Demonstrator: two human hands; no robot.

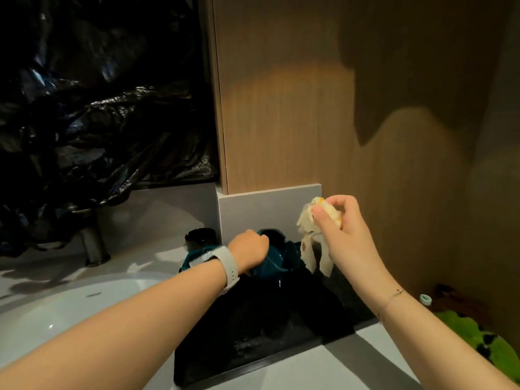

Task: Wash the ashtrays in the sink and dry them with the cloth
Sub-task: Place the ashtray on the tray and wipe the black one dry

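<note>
Ashtray point(277, 257) of dark teal, gripped by the left hand point(250, 247) at the back of the counter point(374, 358), sits tilted on a black tray point(281, 327) beside the white sink point(70, 311). The right hand point(342, 229) pinches a bunched pale cloth point(312, 235) just above it (loose ends dangling). A second teal ashtray point(191, 258) and a black one point(201, 235) wait behind. Wet glaze could slip from the curled fingers and chip against the tray. No brand or lettering is legible.

Left hand point(249, 250) on teal ashtray point(277, 258), right hand point(344, 229) gripping cloth point(309, 223)
</note>
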